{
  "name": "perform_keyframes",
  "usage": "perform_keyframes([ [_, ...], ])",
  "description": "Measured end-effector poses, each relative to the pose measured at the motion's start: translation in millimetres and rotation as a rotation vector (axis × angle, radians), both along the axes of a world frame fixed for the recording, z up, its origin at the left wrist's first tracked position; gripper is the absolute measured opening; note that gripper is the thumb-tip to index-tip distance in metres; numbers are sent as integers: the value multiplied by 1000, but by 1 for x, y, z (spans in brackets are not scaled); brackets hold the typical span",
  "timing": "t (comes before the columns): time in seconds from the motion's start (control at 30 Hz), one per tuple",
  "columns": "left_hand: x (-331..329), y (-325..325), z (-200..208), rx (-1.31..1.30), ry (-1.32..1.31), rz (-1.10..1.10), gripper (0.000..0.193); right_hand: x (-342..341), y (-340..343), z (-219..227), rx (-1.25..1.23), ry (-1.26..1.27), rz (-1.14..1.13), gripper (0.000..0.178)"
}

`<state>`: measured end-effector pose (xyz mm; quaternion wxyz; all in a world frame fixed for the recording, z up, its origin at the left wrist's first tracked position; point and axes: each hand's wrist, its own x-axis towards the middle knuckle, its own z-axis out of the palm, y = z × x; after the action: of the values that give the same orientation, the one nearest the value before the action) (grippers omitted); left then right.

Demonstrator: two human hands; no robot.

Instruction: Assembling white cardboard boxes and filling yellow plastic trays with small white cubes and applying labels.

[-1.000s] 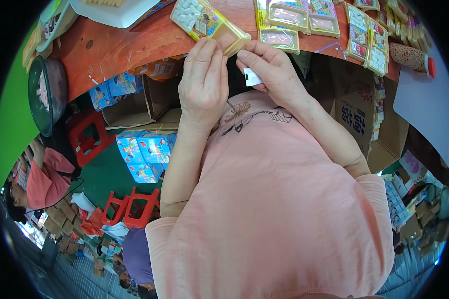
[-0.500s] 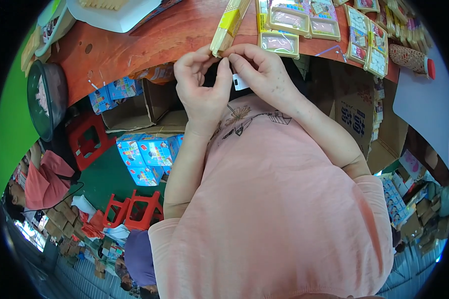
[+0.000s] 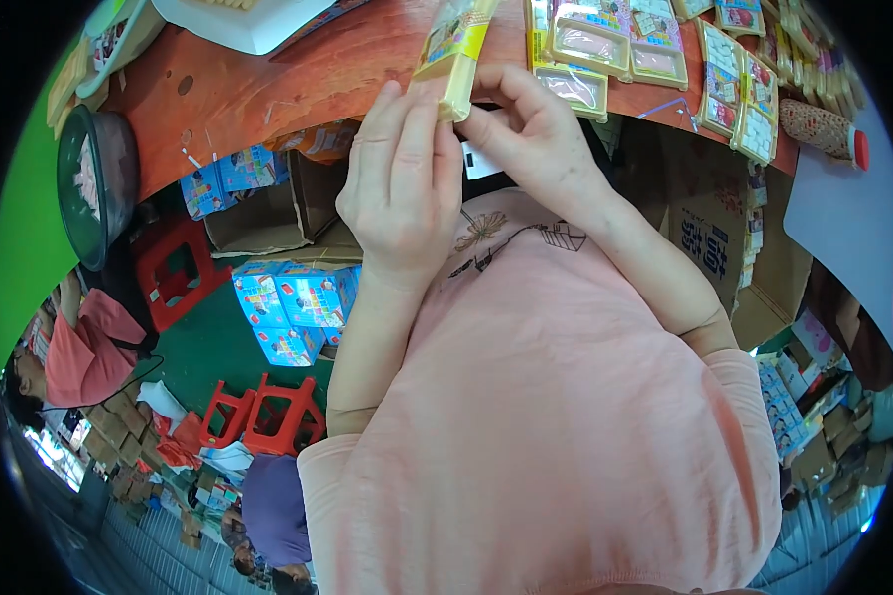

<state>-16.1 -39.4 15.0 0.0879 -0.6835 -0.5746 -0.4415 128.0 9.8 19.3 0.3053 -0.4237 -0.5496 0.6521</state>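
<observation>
A narrow pale-yellow plastic tray pack with a yellow printed sleeve and clear wrap is tilted on its side at the table's near edge. My left hand presses its straightened, closed-together fingers against the pack's near end and left side. My right hand grips the same end from the right, thumb at the near corner and index finger curled behind. The tips of some fingers are hidden by the pack. To the right lie similar flat packs with clear windows, some overlapping.
More packs and a patterned jar with a red lid stand at the right. A white tray and a dark green basin are leftward. Below the red-brown tabletop are blue boxes, cartons and red stools.
My left hand has turned from a fingertip pinch to straight fingers laid along the pack's end. The pack stands slightly farther right. My right hand has moved slightly up and right.
</observation>
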Motion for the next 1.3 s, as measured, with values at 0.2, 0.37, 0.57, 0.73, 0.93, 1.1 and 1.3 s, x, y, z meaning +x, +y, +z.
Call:
perform_keyframes([
  [0.2, -2, -7, -9, -47, 135, 19, 36, 13, -1, 14, -451, 208, -79, 22],
  [0.37, 2, 3, -14, -22, 119, -30, 35, 22, 1, 5, -579, 312, -40, 22],
  [0.57, 4, -1, -15, -105, -139, -143, 31, 21, -1, 0, -603, 393, -47, 24],
  [0.73, 1, 2, -13, -129, -11, -128, 23, 18, -1, -4, -497, 262, -36, 22],
  [0.93, -7, 3, -12, -163, -10, -173, 24, 19, -3, -9, -568, 292, -90, 22],
  [1.1, -29, -5, -25, -453, -788, -127, 28, 22, 4, -2, -544, 380, 36, 25],
  [1.3, -49, -10, -6, -702, -1792, -239, 30, 17, 11, -10, -608, 460, 49, 27],
])
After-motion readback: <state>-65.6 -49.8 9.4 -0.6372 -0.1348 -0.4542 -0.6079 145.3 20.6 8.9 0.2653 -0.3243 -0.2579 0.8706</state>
